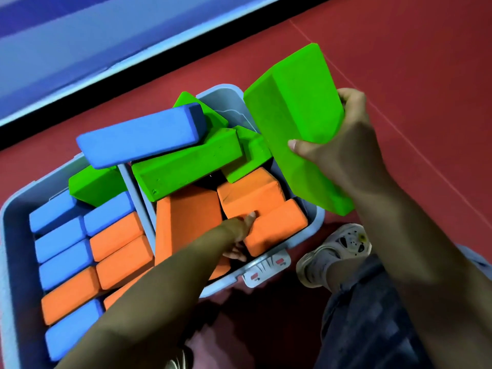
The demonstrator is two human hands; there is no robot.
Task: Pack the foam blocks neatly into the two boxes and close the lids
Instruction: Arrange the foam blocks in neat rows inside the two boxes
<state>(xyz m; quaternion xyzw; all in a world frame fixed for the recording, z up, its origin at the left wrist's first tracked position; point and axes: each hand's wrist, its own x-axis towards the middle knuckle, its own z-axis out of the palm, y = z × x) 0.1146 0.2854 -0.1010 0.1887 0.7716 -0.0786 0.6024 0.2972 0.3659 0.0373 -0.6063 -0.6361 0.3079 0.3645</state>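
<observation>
Two grey plastic boxes stand side by side on the red floor. The left box (10,235) holds blue and orange foam blocks in tidy rows. In the right box (316,219) orange and green blocks lie jumbled. A long blue block (138,135) rests across both boxes on top of green blocks. My right hand (343,145) grips a large green block (298,121) above the right box's far right corner. My left hand (239,235) reaches down into the right box and grips an orange block (277,227) at its near edge; its fingers are partly hidden.
A blue mat or wall panel (80,49) with a black edge runs across the top left. My foot in a white sandal (335,251) stands just right of the right box, beside its latch (266,267). Red floor lies beyond the boxes on the right.
</observation>
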